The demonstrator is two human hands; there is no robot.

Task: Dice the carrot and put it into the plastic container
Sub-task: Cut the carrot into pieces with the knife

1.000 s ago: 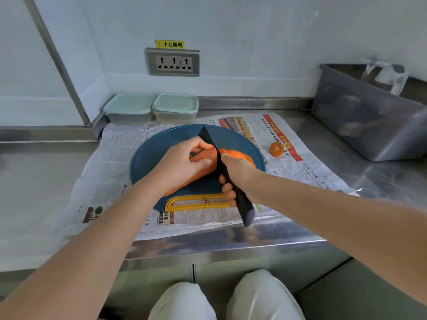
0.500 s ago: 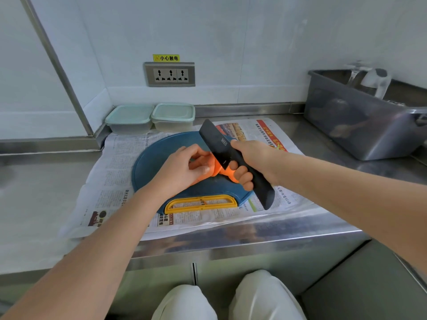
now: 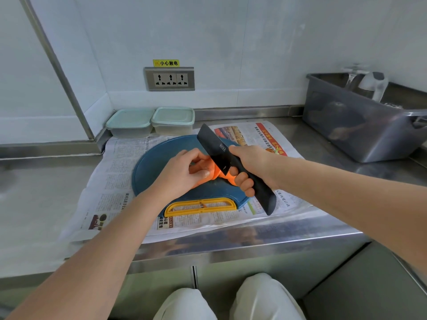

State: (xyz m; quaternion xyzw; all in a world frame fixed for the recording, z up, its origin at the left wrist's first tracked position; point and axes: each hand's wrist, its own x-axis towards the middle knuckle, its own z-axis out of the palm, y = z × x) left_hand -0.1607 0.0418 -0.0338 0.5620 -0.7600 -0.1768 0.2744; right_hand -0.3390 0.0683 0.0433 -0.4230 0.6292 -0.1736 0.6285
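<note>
We hold the carrot (image 3: pixel 218 173) down on the round blue cutting board (image 3: pixel 150 167) with our left hand (image 3: pixel 182 174), the fingers curled over it and the thumb pressed against its near side. The carrot lies near the middle of the board, mostly covered by that hand, with orange showing at its right end.

Our right hand (image 3: pixel 251 162) is clenched around the black handle of the knife (image 3: pixel 215 148), and the forefinger lies along the top. The dark blade slants up and away toward the far left, its flat side facing us. Its lower corner overlaps the carrot, and we cannot tell whether the edge touches it.

The board has a yellow handle (image 3: pixel 201 205) on its near edge and sits on a sheet of newspaper (image 3: pixel 120 181) spread over the steel counter (image 3: pixel 34 192). At the far edge of the paper, against the wall, two plastic containers (image 3: pixel 130 122) with pale green lids on stand side by side, touching. A grey tub (image 3: pixel 360 130) sits at the far right, and a wall socket (image 3: pixel 169 79) is above the containers.
</note>
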